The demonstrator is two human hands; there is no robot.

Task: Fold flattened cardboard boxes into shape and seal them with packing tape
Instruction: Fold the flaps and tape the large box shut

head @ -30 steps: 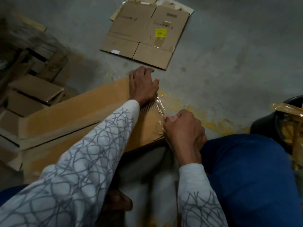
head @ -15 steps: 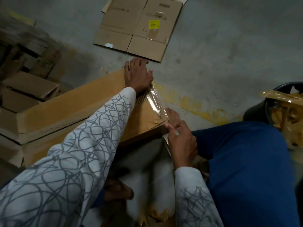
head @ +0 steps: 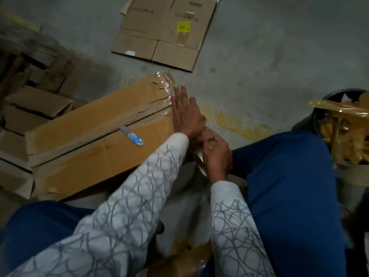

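Here, a long cardboard box [head: 89, 140] was seen lying on the concrete floor [head: 259, 56] in front of a seated person. Its two top flaps were brought together along a lengthwise seam, where the corrugated edges were exposed. The left hand [head: 185, 114] was laid flat against the right-hand end of the box, at the end of that seam, with its fingers held straight; they were blurred, so how close together they lay could not be told. Clear tape [head: 165, 83] was stuck, crumpled and shiny, over the far right corner of the box, just above the fingertips.

The right hand [head: 216, 154] was held just beside the left wrist, close to the near right corner of the box. Its fingers were curled round what appeared to be a roll of packing tape [head: 198, 162], of which only one edge was shown below the knuckles.

A small knife [head: 132, 136] with a blue handle was left lying on top of the box, beside the seam. Farther off, a flattened box [head: 159, 37] bearing a yellow label [head: 183, 27] was spread on the floor. At the right edge a dark bin [head: 311, 120] was filled with brown scraps. Loose cardboard [head: 30, 108] was heaped at the left. A streak of yellow paint [head: 235, 122] was marked on the floor near the hands.
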